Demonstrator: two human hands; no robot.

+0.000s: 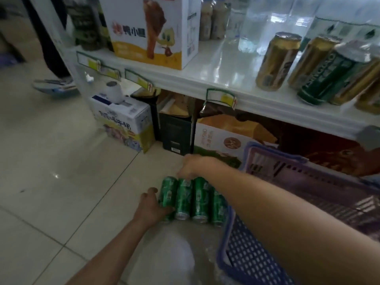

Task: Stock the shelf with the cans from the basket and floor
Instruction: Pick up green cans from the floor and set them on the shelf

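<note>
Both hands are on the row of green cans [191,199] lying on the floor [61,182], lower middle of frame. Left hand [151,204] cups the near end, right hand [190,165] curls over the far end. Blue basket [242,256] just right, shelf [216,79] above.

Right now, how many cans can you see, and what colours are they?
Green cans lying on the floor: 4
Green can on the shelf: 1
Gold cans on the shelf: at least 4, the ones at the right edge partly hidden
Total: at least 9
</note>
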